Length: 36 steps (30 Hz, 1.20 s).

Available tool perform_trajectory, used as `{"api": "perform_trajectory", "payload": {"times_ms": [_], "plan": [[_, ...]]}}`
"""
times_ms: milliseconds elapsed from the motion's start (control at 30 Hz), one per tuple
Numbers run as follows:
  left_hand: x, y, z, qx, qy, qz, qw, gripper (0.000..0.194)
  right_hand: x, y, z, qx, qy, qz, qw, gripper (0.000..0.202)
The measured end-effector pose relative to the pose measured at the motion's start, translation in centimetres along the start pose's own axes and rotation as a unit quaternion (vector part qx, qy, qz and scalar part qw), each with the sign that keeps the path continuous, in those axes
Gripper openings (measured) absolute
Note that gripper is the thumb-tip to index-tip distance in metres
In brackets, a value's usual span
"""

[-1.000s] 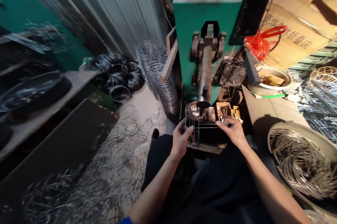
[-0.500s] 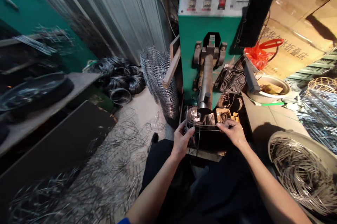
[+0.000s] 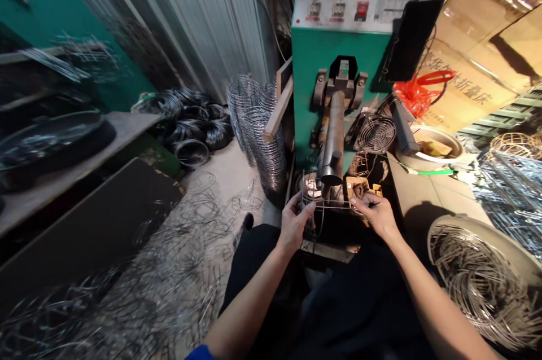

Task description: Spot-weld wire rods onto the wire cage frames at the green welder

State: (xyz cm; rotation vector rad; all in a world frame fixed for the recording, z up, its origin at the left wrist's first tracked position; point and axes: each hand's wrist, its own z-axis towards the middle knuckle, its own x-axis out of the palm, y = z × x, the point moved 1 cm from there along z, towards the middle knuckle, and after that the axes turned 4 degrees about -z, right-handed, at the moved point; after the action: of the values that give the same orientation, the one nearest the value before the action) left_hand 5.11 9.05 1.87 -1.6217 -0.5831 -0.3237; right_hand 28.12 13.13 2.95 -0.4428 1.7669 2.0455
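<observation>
Below the green machine (image 3: 305,106), my left hand (image 3: 295,223) is closed, its thumb and fingers pinching a bent wire frame (image 3: 323,220) with a curved part hanging under it. A thin straight wire (image 3: 334,207) runs sideways from there to my right hand (image 3: 376,214), whose thumb and fingers are pinched on its other end. Just above the wire, the machine's thick metal cylinder (image 3: 334,145) points toward me. Whether the straight wire is joined to the frame I cannot make out.
Stacked wire rings (image 3: 271,151) stand left of the machine, near a wooden bar (image 3: 279,109). Loose wire pieces (image 3: 178,247) litter the floor. At right are a tub (image 3: 436,230) of bent wires, a round fan guard (image 3: 375,133) and a white basin (image 3: 459,148).
The view has shifted slightly, with the machine lower in it. Both hands keep their hold, and the wire frame has turned a little between them.
</observation>
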Motion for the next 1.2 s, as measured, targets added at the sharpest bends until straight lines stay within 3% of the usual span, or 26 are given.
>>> {"api": "perform_trajectory", "payload": {"times_ms": [400, 600, 733, 800, 867, 900, 967, 1067, 1133, 1200], "plan": [[0.3, -0.2, 0.5, -0.011, -0.006, -0.005, 1.0, 0.068, -0.2, -0.1, 0.3, -0.001, -0.007, -0.002, 1.0, 0.056], [-0.1, -0.3, 1.1, -0.01, 0.004, 0.017, 1.0, 0.06, -0.1, 0.5, 0.6, -0.01, -0.025, -0.01, 1.0, 0.055], [-0.2, -0.8, 0.6, -0.032, -0.018, 0.043, 0.998, 0.052, 0.2, 1.4, -0.4, -0.05, -0.046, -0.049, 0.996, 0.05], [0.0, -1.0, 0.7, -0.026, -0.033, 0.048, 0.998, 0.051, -0.6, 0.5, -0.9, -0.079, -0.067, -0.086, 0.991, 0.041], [0.4, -0.9, 1.0, -0.017, -0.05, 0.05, 0.997, 0.051, -2.9, -2.0, -1.7, -0.073, -0.092, -0.16, 0.98, 0.036], [0.6, -0.9, 1.1, -0.017, -0.054, 0.053, 0.997, 0.052, -4.5, -3.6, -2.5, -0.042, -0.099, -0.211, 0.971, 0.038], [0.9, -0.8, 1.1, -0.021, -0.054, 0.068, 0.996, 0.05, -8.5, -7.3, -4.6, 0.097, -0.086, -0.327, 0.936, 0.039], [1.0, -0.8, 0.7, -0.015, -0.056, 0.098, 0.994, 0.042, -14.5, -12.6, -8.8, 0.338, -0.049, -0.42, 0.841, 0.038], [1.0, -0.8, 0.6, -0.001, -0.064, 0.111, 0.992, 0.038, -17.1, -15.5, -11.5, 0.423, -0.041, -0.425, 0.799, 0.038], [1.0, -0.8, 0.5, 0.006, -0.076, 0.122, 0.99, 0.036, -18.0, -17.7, -13.7, 0.473, -0.034, -0.415, 0.776, 0.035]]}}
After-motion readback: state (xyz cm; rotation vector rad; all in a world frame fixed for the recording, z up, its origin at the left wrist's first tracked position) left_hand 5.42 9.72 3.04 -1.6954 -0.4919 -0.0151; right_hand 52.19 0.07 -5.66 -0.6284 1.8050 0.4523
